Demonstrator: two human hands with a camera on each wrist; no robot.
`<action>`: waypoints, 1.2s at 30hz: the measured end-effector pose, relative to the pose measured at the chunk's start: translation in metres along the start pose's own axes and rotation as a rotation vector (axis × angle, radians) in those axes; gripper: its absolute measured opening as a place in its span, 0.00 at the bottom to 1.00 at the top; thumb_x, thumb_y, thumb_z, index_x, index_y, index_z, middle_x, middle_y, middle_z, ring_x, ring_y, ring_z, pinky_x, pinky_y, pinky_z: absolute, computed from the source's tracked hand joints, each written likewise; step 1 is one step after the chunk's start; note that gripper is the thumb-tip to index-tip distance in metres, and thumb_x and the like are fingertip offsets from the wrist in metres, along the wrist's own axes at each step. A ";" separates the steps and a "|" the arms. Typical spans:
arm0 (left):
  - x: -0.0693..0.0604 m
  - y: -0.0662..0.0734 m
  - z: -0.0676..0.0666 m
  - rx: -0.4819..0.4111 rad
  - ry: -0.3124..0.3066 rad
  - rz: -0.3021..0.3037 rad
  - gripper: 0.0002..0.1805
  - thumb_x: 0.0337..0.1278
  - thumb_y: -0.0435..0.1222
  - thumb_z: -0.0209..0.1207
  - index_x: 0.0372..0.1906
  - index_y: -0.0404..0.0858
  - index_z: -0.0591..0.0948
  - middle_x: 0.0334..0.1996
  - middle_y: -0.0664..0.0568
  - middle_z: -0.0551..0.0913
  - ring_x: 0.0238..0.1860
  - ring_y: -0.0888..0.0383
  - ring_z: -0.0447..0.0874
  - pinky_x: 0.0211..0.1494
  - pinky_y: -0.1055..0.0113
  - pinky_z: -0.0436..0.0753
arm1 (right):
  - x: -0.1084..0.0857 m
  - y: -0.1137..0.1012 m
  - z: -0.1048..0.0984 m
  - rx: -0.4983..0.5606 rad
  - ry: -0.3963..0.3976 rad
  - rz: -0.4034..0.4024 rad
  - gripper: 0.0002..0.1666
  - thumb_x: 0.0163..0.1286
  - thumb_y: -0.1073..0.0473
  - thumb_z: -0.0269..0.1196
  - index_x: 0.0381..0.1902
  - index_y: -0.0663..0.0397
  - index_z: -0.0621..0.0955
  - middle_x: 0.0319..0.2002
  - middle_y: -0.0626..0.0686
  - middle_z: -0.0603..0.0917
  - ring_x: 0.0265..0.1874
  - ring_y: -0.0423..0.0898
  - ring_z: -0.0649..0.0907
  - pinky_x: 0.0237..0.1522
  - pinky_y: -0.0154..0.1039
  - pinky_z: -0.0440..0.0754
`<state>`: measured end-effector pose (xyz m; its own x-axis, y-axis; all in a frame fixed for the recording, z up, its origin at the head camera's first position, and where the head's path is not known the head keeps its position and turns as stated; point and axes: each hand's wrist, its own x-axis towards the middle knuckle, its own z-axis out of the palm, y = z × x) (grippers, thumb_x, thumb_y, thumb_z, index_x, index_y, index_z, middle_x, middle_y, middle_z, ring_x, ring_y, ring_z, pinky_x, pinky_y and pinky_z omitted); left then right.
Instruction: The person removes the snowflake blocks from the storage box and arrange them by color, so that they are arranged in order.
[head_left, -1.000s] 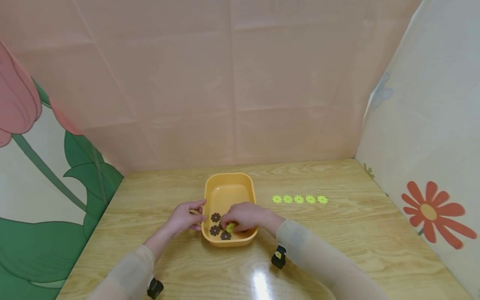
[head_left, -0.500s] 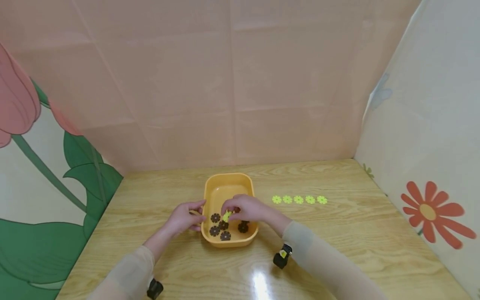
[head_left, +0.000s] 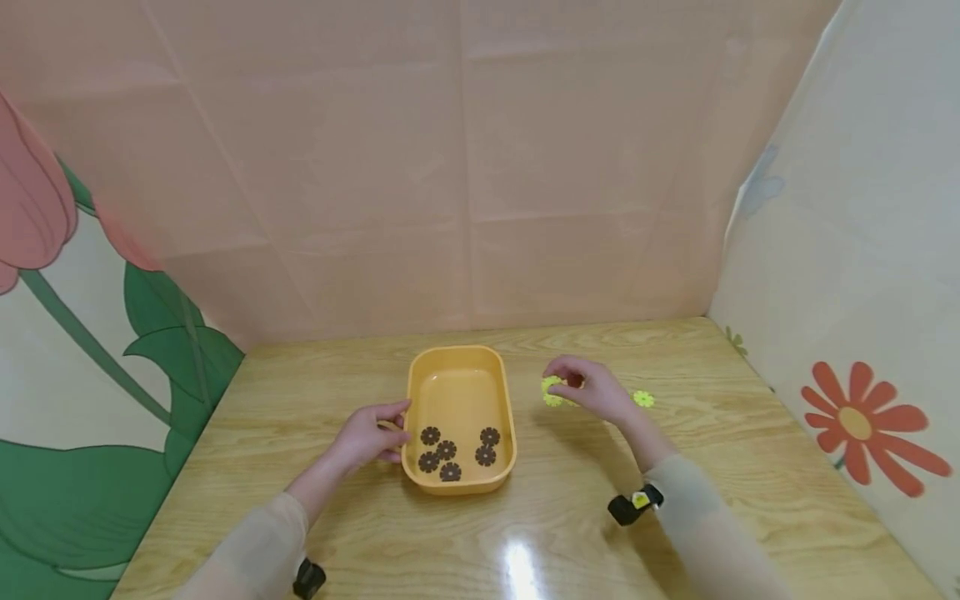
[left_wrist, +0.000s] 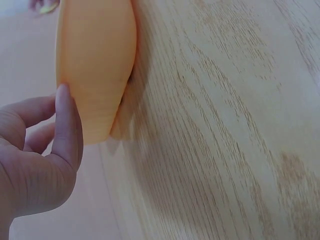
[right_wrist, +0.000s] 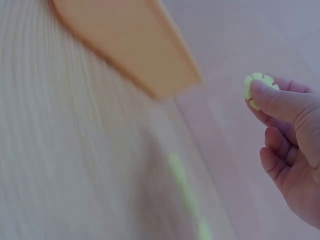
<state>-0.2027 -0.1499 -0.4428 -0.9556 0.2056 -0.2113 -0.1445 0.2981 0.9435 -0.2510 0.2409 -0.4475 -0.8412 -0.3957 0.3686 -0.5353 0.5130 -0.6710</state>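
Note:
A yellow-orange plastic tray stands on the table, with several dark brown flower-shaped interlocking discs lying in its near half. My left hand is at the tray's left side; in the left wrist view, fingertips touch the outer wall near the rim. To the right of the tray, my right hand is raised over a row of yellow-green flower-shaped discs. Between thumb and fingers it pinches one yellow-green disc. One disc at the row's right end shows; the hand covers most others in the head view.
The wood-grain table meets a pink backdrop at the back. Printed flower panels rise on the left and right. Each forearm wears a black wrist camera. In the right wrist view, the row of discs is blurred.
My right hand has lifted a yellow-green disc out of the tray and carried it right, over the row. The brown discs in the tray are uncovered. My left hand stays put.

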 end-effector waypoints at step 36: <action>0.002 -0.005 -0.001 0.017 -0.001 -0.003 0.34 0.54 0.21 0.64 0.68 0.32 0.71 0.48 0.36 0.75 0.33 0.51 0.80 0.34 0.59 0.91 | -0.105 0.122 -0.088 -0.336 0.238 0.428 0.13 0.67 0.60 0.68 0.45 0.61 0.83 0.31 0.55 0.78 0.31 0.49 0.74 0.32 0.42 0.72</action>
<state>-0.2045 -0.1515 -0.4477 -0.9549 0.2056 -0.2143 -0.1429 0.3146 0.9384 -0.2350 0.4124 -0.5115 -0.9608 0.0615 0.2704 -0.1069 0.8176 -0.5658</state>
